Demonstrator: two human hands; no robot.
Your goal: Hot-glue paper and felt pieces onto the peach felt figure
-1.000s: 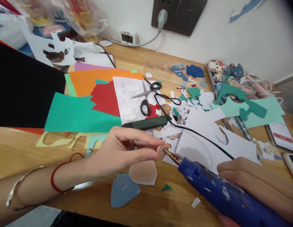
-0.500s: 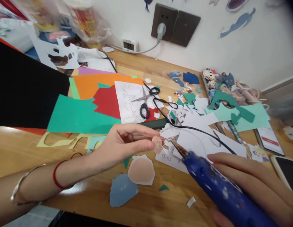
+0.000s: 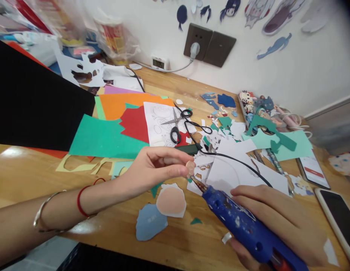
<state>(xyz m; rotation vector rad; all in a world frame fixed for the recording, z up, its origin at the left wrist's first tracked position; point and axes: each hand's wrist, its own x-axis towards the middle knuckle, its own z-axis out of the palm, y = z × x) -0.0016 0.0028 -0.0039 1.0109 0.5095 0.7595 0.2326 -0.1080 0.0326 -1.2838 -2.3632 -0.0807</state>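
Paint-flecked blue plastic glue gun (image 3: 239, 224) angled up to a small round peach disc (image 3: 191, 169)

In the head view, the left hand (image 3: 160, 167) pinches the disc between thumb and forefinger, holding it clear of the light-brown wooden bench (image 3: 112, 233). The right hand (image 3: 276, 218) is wrapped around the glue gun: its upper fingers lie along the top of the body, and the thumb is on the lower side. The narrow metal nozzle (image 3: 199, 184) ends right at the disc's lower edge — whether it touches, I cannot tell.

On the bench under the left hand, a rounded peach shape on white backing (image 3: 171, 201) meets the edge of an irregular light-blue sheet piece (image 3: 151, 222). A small dark-green triangular scrap (image 3: 196, 221) lies near them, to the right. Beyond the hands, black-handled metal scissors (image 3: 177, 120) rest with blades apart on a white sheet of outline drawings (image 3: 155, 128), beside a jagged red sheet (image 3: 135, 124). A thin black cable (image 3: 237, 157) crosses the white paper offcuts, and a dark-screened phone in a pale case (image 3: 337, 214) lies right of the right hand.
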